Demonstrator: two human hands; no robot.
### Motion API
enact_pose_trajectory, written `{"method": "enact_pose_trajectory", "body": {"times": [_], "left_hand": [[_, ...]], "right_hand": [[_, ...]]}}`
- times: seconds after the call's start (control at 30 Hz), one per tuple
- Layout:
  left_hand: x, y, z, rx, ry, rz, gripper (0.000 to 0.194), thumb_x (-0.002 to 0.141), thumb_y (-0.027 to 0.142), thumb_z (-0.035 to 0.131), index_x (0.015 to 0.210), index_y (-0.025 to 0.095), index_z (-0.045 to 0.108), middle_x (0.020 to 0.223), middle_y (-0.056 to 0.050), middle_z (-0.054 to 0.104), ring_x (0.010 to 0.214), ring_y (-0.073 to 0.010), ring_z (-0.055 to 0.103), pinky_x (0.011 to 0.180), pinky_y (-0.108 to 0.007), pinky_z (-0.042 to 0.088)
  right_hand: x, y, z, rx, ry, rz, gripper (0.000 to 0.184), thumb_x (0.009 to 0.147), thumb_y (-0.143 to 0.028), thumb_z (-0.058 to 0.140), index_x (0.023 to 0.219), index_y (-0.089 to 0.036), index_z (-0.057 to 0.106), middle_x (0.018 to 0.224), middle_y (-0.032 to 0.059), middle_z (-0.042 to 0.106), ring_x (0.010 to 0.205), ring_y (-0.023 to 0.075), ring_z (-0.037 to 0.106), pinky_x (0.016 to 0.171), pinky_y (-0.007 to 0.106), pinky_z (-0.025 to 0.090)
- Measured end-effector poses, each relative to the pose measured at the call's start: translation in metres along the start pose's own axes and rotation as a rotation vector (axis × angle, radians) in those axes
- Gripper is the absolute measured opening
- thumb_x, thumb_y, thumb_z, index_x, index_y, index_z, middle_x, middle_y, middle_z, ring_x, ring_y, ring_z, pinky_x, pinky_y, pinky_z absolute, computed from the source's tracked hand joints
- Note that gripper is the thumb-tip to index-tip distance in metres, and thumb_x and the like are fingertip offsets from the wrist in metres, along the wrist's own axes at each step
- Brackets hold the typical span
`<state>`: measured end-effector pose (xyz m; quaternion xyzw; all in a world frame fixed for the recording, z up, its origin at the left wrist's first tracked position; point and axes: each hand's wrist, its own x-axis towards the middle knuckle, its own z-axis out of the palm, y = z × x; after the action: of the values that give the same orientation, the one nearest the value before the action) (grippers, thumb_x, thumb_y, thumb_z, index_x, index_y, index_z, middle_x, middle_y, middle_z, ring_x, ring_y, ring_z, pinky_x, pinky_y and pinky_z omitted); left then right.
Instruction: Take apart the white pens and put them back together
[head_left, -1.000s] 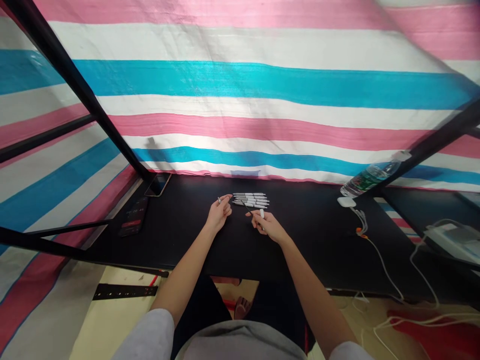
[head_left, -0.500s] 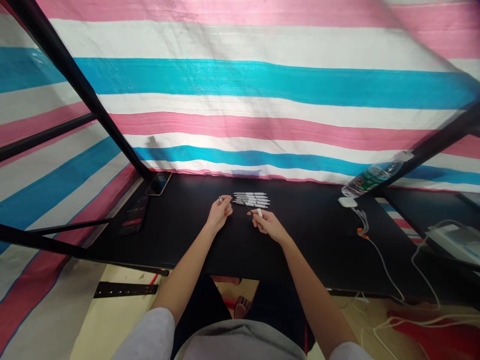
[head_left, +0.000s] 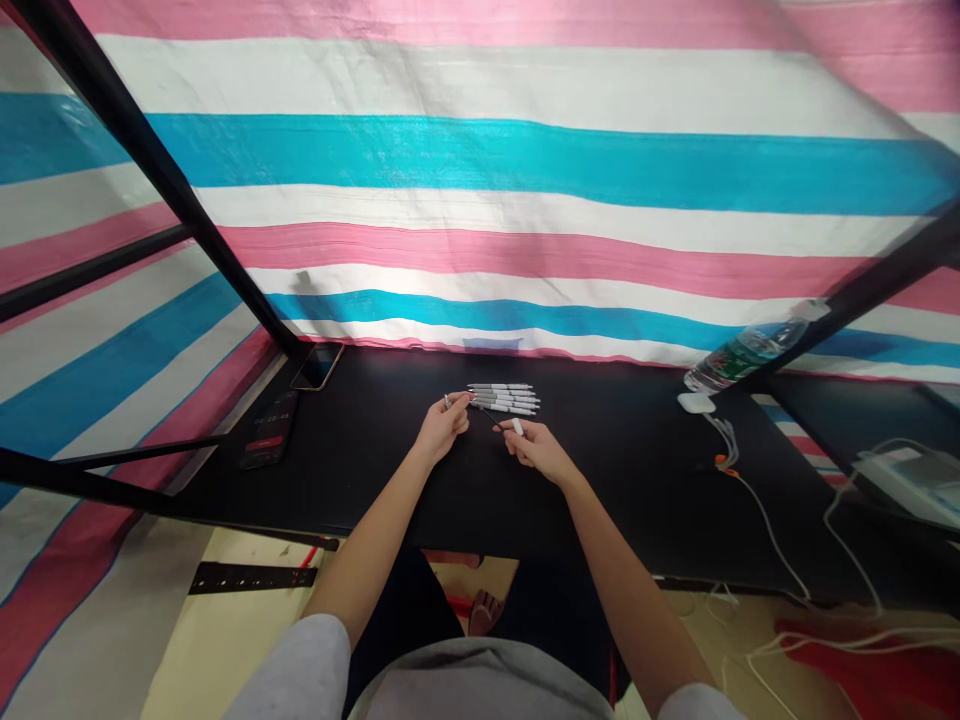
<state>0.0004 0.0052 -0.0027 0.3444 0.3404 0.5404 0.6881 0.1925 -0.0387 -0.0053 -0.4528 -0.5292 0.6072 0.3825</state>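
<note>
In the head view, my left hand [head_left: 442, 428] is closed, with thumb and forefinger pinching by the near end of the pens. A small silvery pen part [head_left: 448, 400] shows between its fingers. My right hand [head_left: 538, 450] is closed too, gripping a white pen barrel piece [head_left: 517, 426] and a thin dark pen refill [head_left: 491, 419]. The refill slants up and left, its upper tip close to my left fingertips; whether they touch it I cannot tell. Just beyond both hands, several white-and-grey pens [head_left: 506, 398] lie side by side on the black table [head_left: 480, 490].
Two phones lie at the left, one [head_left: 319, 366] at the back and one [head_left: 270, 432] nearer. A water bottle [head_left: 742, 358] leans at the back right, beside a white charger [head_left: 696, 403] with cables. Striped sheeting [head_left: 480, 240] closes off the back.
My left hand has shifted slightly right and up, toward the refill's tip. The refill's tip has dipped a little; my right hand has barely moved.
</note>
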Motion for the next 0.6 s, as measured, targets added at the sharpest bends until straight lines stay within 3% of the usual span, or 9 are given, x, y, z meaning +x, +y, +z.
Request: {"method": "enact_pose_trajectory", "body": {"times": [0.4, 0.5, 0.6], "left_hand": [[-0.0051, -0.0022, 0.0031, 0.198, -0.072, 0.0, 0.039, 0.068, 0.042, 0.08, 0.085, 0.009, 0.068, 0.047, 0.009, 0.03, 0.042, -0.0023, 0.023, 0.044, -0.021, 0.016], [-0.0051, -0.0002, 0.0054, 0.13, -0.07, -0.003, 0.042, 0.074, 0.047, 0.073, 0.097, 0.012, 0.066, 0.051, 0.008, 0.033, 0.042, -0.0033, 0.023, 0.043, -0.021, 0.016], [-0.0051, 0.0045, 0.0086, -0.022, -0.079, -0.057, 0.041, 0.083, 0.05, 0.059, 0.106, 0.015, 0.062, 0.061, 0.003, 0.045, 0.044, -0.0057, 0.032, 0.042, -0.02, 0.019]], "right_hand": [[-0.0005, 0.0003, 0.0003, 0.005, -0.003, -0.004, 0.042, 0.077, -0.046, 0.063, 0.105, -0.014, 0.065, 0.058, -0.0056, 0.049, 0.041, 0.0031, 0.027, 0.039, 0.02, 0.017], [0.0008, 0.0022, -0.0009, 0.027, -0.002, -0.018, 0.042, 0.078, -0.047, 0.063, 0.103, -0.014, 0.065, 0.058, -0.0052, 0.05, 0.041, 0.0032, 0.027, 0.039, 0.02, 0.017], [0.0023, 0.0041, -0.0024, 0.061, 0.017, -0.03, 0.042, 0.078, -0.049, 0.063, 0.102, -0.014, 0.065, 0.059, -0.0047, 0.05, 0.042, 0.0036, 0.028, 0.038, 0.019, 0.017]]}}
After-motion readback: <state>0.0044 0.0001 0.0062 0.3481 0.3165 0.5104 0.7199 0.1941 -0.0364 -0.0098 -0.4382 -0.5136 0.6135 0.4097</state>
